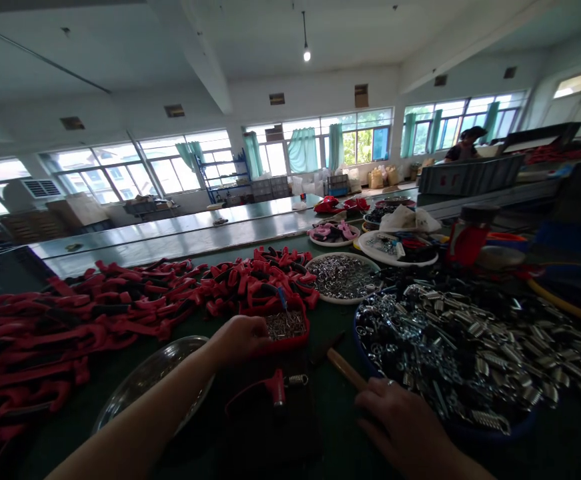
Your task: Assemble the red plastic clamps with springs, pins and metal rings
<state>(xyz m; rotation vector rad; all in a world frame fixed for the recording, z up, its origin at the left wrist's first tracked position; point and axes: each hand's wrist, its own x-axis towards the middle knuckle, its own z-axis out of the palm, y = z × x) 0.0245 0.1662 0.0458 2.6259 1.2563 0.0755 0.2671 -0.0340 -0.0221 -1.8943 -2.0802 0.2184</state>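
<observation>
My left hand (237,340) rests with curled fingers at the edge of a red tray (290,343) holding small metal pins or clips. I cannot tell whether those fingers hold anything. My right hand (395,420) is wrapped around the end of a wooden-handled tool (345,369) with a dark metal head. Between my hands, a red-handled clamp with a steel spring (280,388) lies on a dark mat (270,433). A large blue basin of steel springs and black parts (470,353) sits just beyond my right hand.
A heap of red-and-black plastic clamp handles (80,320) covers the green workbench (170,243) at left. A clear bowl (150,380) sits under my left forearm. White plates of metal parts (343,277) stand ahead. A co-worker (465,145) sits far right behind a grey crate (470,175).
</observation>
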